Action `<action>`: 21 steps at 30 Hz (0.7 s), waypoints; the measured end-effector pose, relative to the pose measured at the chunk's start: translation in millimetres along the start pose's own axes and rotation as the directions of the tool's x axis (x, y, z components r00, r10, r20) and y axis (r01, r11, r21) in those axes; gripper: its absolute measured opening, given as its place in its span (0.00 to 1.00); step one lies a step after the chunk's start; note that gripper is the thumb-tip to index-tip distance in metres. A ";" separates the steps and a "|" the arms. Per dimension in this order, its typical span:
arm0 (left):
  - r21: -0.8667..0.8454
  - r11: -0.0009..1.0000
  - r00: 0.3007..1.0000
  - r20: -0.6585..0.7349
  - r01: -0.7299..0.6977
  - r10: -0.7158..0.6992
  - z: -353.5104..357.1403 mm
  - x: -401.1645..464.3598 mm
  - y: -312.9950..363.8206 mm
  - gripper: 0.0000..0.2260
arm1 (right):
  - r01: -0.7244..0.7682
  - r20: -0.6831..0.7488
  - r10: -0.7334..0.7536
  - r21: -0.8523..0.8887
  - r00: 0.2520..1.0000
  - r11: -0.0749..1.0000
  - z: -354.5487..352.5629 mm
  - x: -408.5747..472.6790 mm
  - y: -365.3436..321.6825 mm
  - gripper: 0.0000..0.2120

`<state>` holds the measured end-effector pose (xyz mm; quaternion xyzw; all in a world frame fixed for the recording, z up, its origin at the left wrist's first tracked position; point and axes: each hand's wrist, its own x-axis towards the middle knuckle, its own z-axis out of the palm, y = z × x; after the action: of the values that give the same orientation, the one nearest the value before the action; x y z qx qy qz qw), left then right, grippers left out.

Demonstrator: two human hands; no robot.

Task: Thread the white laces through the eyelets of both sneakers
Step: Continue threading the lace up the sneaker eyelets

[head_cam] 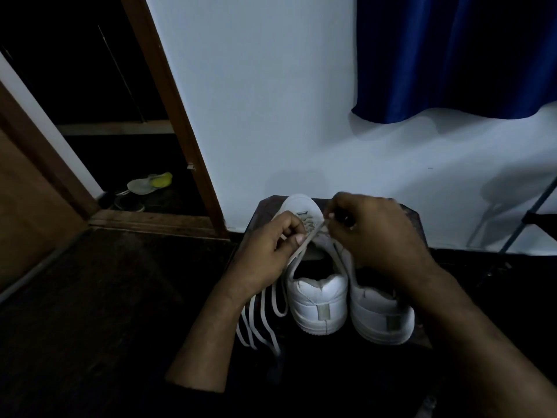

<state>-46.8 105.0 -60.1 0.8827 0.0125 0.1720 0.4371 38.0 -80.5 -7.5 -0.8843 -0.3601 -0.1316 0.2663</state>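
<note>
Two white sneakers stand side by side on a small dark table, heels toward me. Over the left sneaker my left hand pinches a white lace between thumb and fingers. Loose lengths of lace hang in loops down the table's left side. My right hand hovers above the same shoe's tongue and pinches the lace end near the upper eyelets. The right sneaker is partly hidden under my right wrist; its eyelets cannot be seen.
A white wall stands just behind the table, with a blue curtain hanging at upper right. A wooden door frame opens to a dark room at left, where other footwear lies on the floor. Metal legs stand at right.
</note>
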 end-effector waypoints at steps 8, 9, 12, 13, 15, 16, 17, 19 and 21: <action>-0.057 0.998 0.997 -0.076 0.020 -0.024 1.6 0.2 12.7 0.05 | -0.043 0.026 0.045 -0.071 0.999 0.997 3.9 1.1 8.2 0.15; -0.060 0.998 0.996 -0.082 0.020 -0.025 1.7 0.5 14.1 0.05 | -0.008 0.051 0.009 -0.038 0.999 0.999 2.9 1.4 5.8 0.11; -0.088 0.996 0.994 -0.099 0.035 -0.044 2.5 0.9 17.4 0.04 | 0.092 0.168 -0.086 -0.032 0.982 0.995 6.8 -1.1 1.0 0.11; -0.100 0.994 0.992 -0.112 0.051 -0.062 2.4 0.8 17.3 0.03 | 0.126 0.184 -0.111 -0.071 0.977 0.989 10.5 -2.5 1.2 0.12; -0.121 0.988 0.983 -0.145 0.097 -0.114 1.5 1.2 15.6 0.03 | 0.133 0.183 -0.116 -0.085 0.976 0.987 14.7 -3.8 2.2 0.12; -0.129 0.985 0.979 -0.155 0.113 -0.133 0.8 1.5 14.5 0.03 | 0.120 0.178 -0.107 -0.065 0.978 0.991 15.2 -3.6 2.7 0.11; -0.125 0.985 0.978 -0.157 0.119 -0.138 0.2 1.7 13.6 0.03 | 0.115 0.167 -0.105 -0.051 0.980 0.992 15.4 -3.2 2.5 0.10; -0.078 0.992 0.983 -0.148 0.098 -0.109 0.3 2.0 13.1 0.03 | 0.119 0.129 -0.113 -0.042 0.985 0.992 16.4 -1.6 0.4 0.08; -0.031 0.998 0.988 -0.139 0.064 -0.067 1.0 2.0 14.2 0.04 | 0.127 0.108 -0.121 -0.050 0.987 0.991 16.3 1.3 -3.2 0.07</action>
<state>-46.5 95.8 -49.1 0.8618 0.0698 0.2192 0.4520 37.3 -68.6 -19.2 -0.8730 -0.4242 -0.1115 0.2134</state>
